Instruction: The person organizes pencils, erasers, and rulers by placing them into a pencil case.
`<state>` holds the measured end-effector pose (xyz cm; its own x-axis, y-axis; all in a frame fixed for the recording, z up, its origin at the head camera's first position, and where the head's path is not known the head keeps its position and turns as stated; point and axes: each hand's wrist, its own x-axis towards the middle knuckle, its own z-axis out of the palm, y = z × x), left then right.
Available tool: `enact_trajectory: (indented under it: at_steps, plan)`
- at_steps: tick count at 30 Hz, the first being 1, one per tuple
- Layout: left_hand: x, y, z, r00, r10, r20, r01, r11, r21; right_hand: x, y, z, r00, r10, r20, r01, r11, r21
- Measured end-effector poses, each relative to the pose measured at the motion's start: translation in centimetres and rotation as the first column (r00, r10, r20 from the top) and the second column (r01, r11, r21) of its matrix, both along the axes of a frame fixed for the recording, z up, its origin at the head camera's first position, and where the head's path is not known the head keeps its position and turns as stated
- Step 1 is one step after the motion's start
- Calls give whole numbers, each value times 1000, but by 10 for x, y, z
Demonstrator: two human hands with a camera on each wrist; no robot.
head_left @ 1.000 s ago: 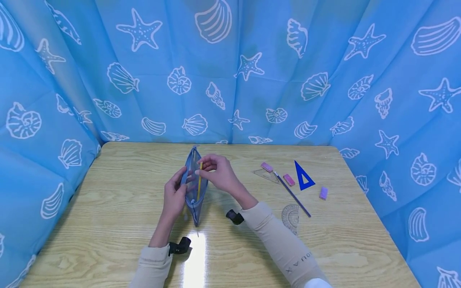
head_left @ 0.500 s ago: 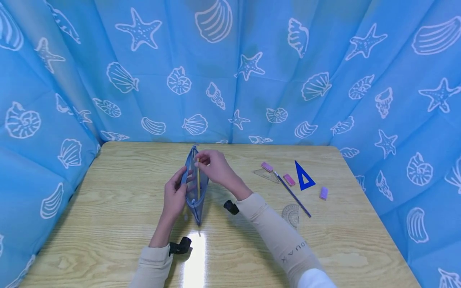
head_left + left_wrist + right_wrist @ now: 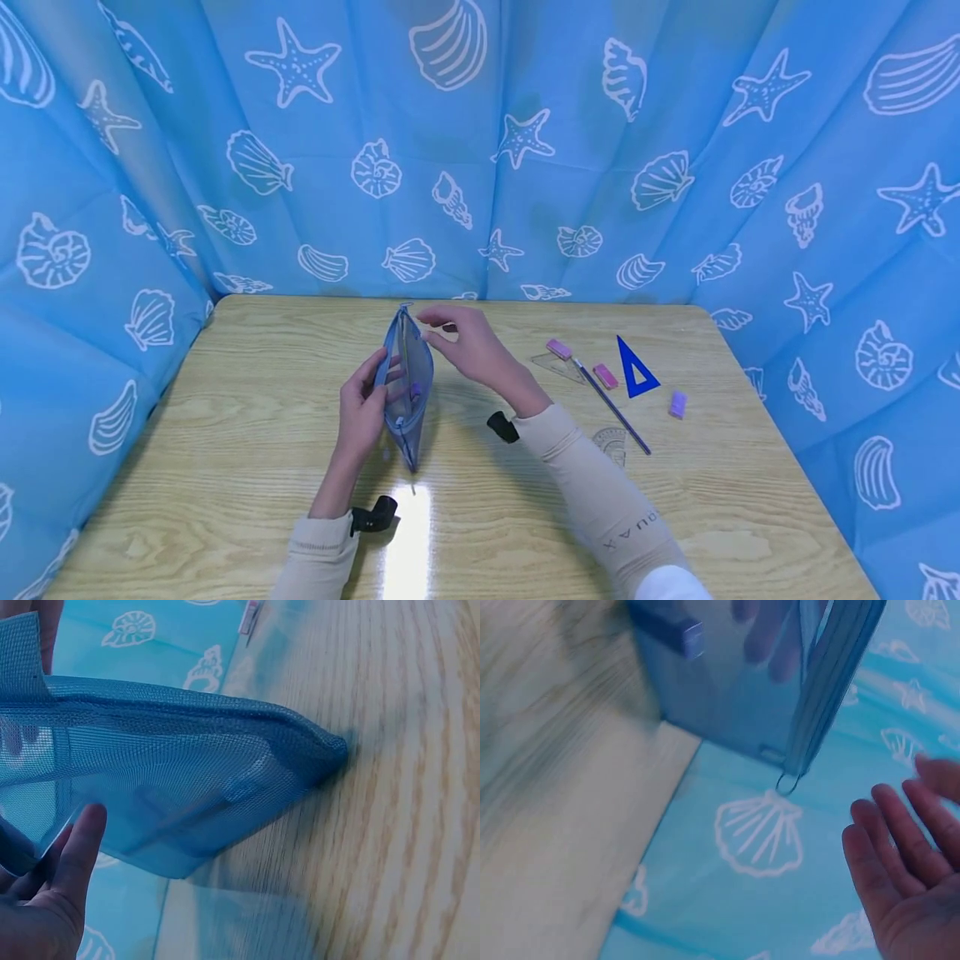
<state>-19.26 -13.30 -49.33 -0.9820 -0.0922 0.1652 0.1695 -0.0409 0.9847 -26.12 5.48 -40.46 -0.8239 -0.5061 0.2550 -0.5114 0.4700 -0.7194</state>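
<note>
Looking at a blue zippered mesh pouch [image 3: 422, 371] just left of center frame, stretched long-ways pretty much top to bottom, gripped by the nearer left hand [image 3: 363, 407]. Sits just lower-left of loose, empty-looking fingers on the right hand [image 3: 468, 348].

Behind the right hand [image 3: 474, 348], the sleeve [image 3: 600, 500] covers part of the protractor [image 3: 611, 444]. Beside the left hand [image 3: 362, 408], which the left wrist view's edge crops, a purple thing [image 3: 416, 390] inside the pouch [image 3: 422, 362] is blurred.

Beige fabric sleeves [image 3: 321, 550] are worn, the right printed with dark letters [image 3: 631, 531]; black cameras [image 3: 375, 514] are wrist-mounted.
</note>
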Motion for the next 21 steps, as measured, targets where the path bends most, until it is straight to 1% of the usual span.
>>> enact_trajectory:
  at_steps: [3, 7, 12, 16, 21]
  plan:
    - [-1, 0, 0, 1000, -7, -2, 7, 1000, -6, 3, 16, -6, 1000, 19, -8, -19, 1000, -21]
    - [-1, 1, 0, 1000, -11, -4, 11, 1000, -5, 8, 37, -16, 1000, 12, -6, -12, 1000, -4]
    - [-2, 0, 0, 1000, -16, -6, 16, 1000, 5, 15, 63, -28, 999, -37, 18, 35, 997, 68]
    - [-2, -1, 0, 1000, -19, -9, 19, 1000, 19, 18, 86, -40, 995, -91, 41, 87, 991, 98]
    - [-1, -2, 0, 1000, -21, 2, 21, 999, 32, 22, 115, -56, 988, -155, 20, 151, 980, 128]
